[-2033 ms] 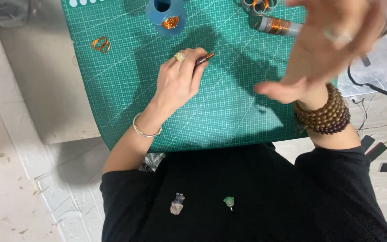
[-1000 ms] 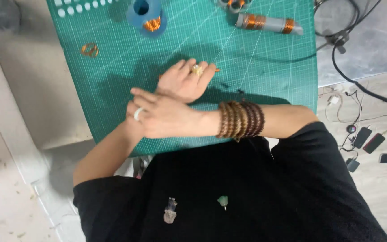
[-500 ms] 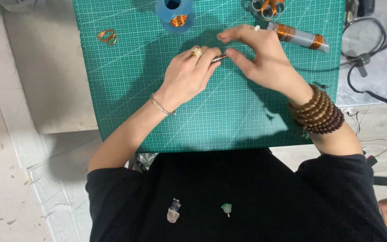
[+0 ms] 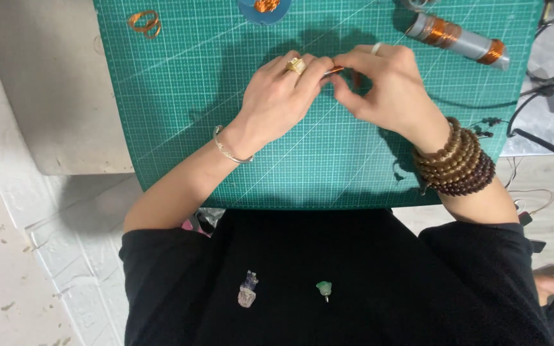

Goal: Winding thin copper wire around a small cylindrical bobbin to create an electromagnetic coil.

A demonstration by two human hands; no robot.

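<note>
Compared with half a second back, the right hand [image 4: 386, 90] has slid in closer, so both hands now meet at the middle of the green gridded cutting mat [image 4: 181, 128] on the desk. The left hand [image 4: 280, 96] is curled shut, fingertips pinching a small copper-coloured piece with a dark tip [image 4: 335, 70]. The right hand's thumb and fingers are closed in at that same piece, though I can't tell if they actually grip it or just touch it.

Materials: the mat is matte with white grid lines and diagonals. A chunky gold ring [image 4: 296, 65] sits on the left hand, with a thin metal bangle [image 4: 229, 148] at the wrist. The right wrist wears a thick stack of brown wooden bead bracelets [image 4: 455, 160]. At the far right lies a grey cylinder wound with shiny copper wire [image 4: 460, 40]. Far left there's a loose copper wire coil [image 4: 143, 22], and a blue spool with copper wire [image 4: 264, 8] at the far edge.
</note>
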